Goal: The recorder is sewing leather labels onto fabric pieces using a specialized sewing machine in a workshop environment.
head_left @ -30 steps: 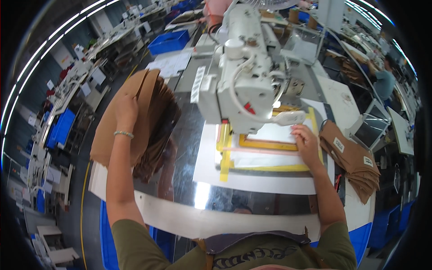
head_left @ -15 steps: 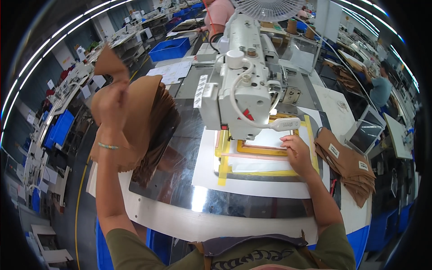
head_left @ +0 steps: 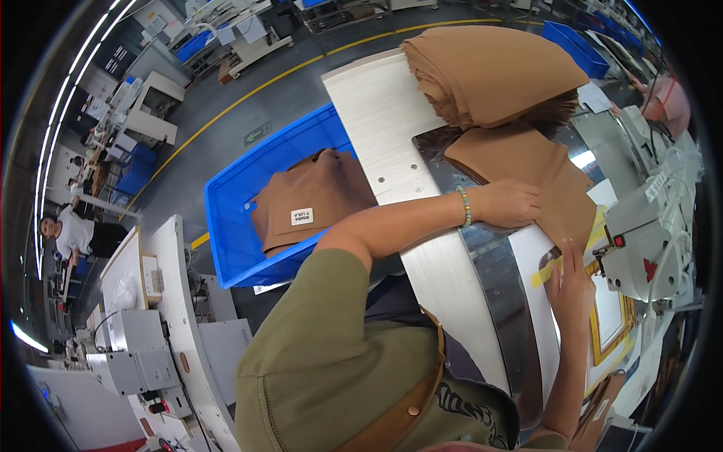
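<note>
A brown fabric piece (head_left: 520,162) lies across the dark shiny machine plate (head_left: 482,264), beside the thick folded stack. My left hand (head_left: 514,203), with a beaded bracelet at the wrist, is closed on its near edge, fingers curled. By the piece's lower corner is my right hand (head_left: 570,290), its fingers stretched out and the tips at the fabric. It rests over the white template sheet with yellow tape (head_left: 544,275). A yellow-edged frame (head_left: 599,350) lies just past that hand. Whether the right fingertips press the fabric is hard to tell.
The white sewing machine head (head_left: 640,226) stands at the right. A folded brown stack (head_left: 497,71) sits at the far table end. A blue bin (head_left: 230,256) beside the table holds brown pieces with a white label. More labelled pieces (head_left: 599,407) lie at lower right. Other people are nearby.
My view has swung left and tilted. The left hand has come down from above the stack with a brown piece, now on the plate. My right hand has moved from the frame to the piece's corner.
</note>
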`<action>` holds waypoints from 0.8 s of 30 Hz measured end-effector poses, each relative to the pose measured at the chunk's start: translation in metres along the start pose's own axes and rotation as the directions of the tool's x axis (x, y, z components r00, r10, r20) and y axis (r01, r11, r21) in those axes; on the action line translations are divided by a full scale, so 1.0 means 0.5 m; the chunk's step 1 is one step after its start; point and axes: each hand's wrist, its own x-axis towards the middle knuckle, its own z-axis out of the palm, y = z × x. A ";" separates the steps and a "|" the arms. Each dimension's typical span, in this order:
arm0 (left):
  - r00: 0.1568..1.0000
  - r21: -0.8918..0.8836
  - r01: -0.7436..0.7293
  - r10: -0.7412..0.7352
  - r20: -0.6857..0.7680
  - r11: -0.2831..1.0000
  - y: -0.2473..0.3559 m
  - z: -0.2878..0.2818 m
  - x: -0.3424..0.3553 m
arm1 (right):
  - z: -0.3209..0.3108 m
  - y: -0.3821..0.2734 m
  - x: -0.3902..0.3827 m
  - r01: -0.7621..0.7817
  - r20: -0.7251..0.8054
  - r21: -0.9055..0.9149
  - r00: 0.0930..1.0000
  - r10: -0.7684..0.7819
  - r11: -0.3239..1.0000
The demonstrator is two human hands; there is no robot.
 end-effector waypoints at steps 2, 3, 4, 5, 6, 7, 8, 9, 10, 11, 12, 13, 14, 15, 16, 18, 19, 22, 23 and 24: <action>0.998 -0.034 -0.015 0.017 0.059 0.999 0.001 -0.005 -0.002 | 0.026 0.007 0.026 -0.032 -0.008 -0.094 0.999 0.031 0.995; 0.999 -0.038 -0.027 0.028 0.031 0.999 0.003 -0.007 -0.004 | 0.037 0.012 0.037 -0.066 0.020 -0.130 0.997 0.069 0.989; 1.000 -0.014 -0.005 0.005 0.016 1.000 0.006 -0.010 -0.006 | 0.045 0.019 0.047 -0.019 0.013 -0.174 1.000 0.022 0.985; 0.997 0.000 0.041 -0.041 0.072 0.999 0.011 -0.010 -0.005 | 0.050 0.025 0.050 -0.012 0.049 -0.220 0.999 0.023 0.975; 0.999 0.029 -0.001 0.002 -0.033 1.000 0.012 -0.015 -0.006 | 0.056 0.028 0.054 0.009 -0.034 -0.200 0.999 -0.016 0.980; 1.000 0.044 0.028 -0.027 -0.006 0.999 0.013 -0.020 -0.010 | 0.060 0.033 0.053 -0.044 -0.027 -0.182 0.999 0.040 0.982; 1.000 0.035 0.010 -0.011 0.027 0.999 0.009 -0.034 -0.019 | 0.063 0.034 0.049 0.000 -0.171 -0.116 0.985 -0.020 0.993; 0.999 -0.004 0.027 -0.027 0.018 1.000 0.010 -0.044 -0.023 | 0.063 0.035 0.039 0.003 -0.221 -0.127 0.975 -0.032 0.992; 0.999 0.049 0.014 -0.017 0.049 0.999 0.012 -0.061 -0.034 | 0.061 0.032 0.026 -0.031 -0.234 -0.173 0.972 -0.011 0.984; 0.994 0.071 0.058 -0.064 0.086 0.996 0.013 -0.085 -0.052 | 0.056 0.028 0.010 -0.042 -0.215 -0.183 0.977 0.002 0.982; 0.997 0.086 0.049 -0.054 0.057 0.995 0.002 -0.108 -0.060 | 0.050 0.026 0.000 -0.032 -0.236 -0.185 0.972 -0.013 0.982; 0.991 0.127 0.095 -0.106 0.085 0.987 -0.003 -0.136 -0.075 | 0.045 0.022 -0.005 -0.040 -0.206 -0.237 0.979 -0.010 0.971; 0.988 0.143 0.100 -0.115 0.099 0.985 -0.009 -0.154 -0.085 | 0.039 0.019 -0.010 -0.047 -0.203 -0.242 0.979 -0.003 0.969; 0.987 0.159 0.132 -0.144 0.070 0.978 -0.014 -0.172 -0.098 | 0.034 0.014 -0.011 -0.118 -0.142 -0.268 0.986 0.082 0.956; 0.981 0.179 0.137 -0.158 0.110 0.974 -0.020 -0.186 -0.109 | 0.032 0.012 -0.009 -0.069 -0.187 -0.275 0.982 0.017 0.959; 0.974 0.223 0.149 -0.182 0.133 0.963 -0.032 -0.208 -0.129 | 0.031 0.007 -0.004 -0.050 -0.213 -0.294 0.977 -0.014 0.954; 0.974 0.238 0.163 -0.194 0.116 0.957 -0.036 -0.214 -0.138 | 0.033 0.006 -0.002 -0.036 -0.251 -0.306 0.967 -0.044 0.951; 0.964 0.324 0.159 -0.217 0.154 0.933 -0.052 -0.217 -0.155 | 0.042 -0.001 -0.003 -0.044 -0.295 -0.344 0.953 -0.063 0.938; 0.965 0.306 0.135 -0.195 0.177 0.943 -0.056 -0.216 -0.157 | 0.044 -0.001 -0.007 -0.037 -0.326 -0.362 0.941 -0.089 0.932; 0.957 0.334 0.136 -0.211 0.201 0.933 -0.061 -0.216 -0.158 | 0.046 -0.004 -0.012 -0.049 -0.322 -0.347 0.944 -0.070 0.937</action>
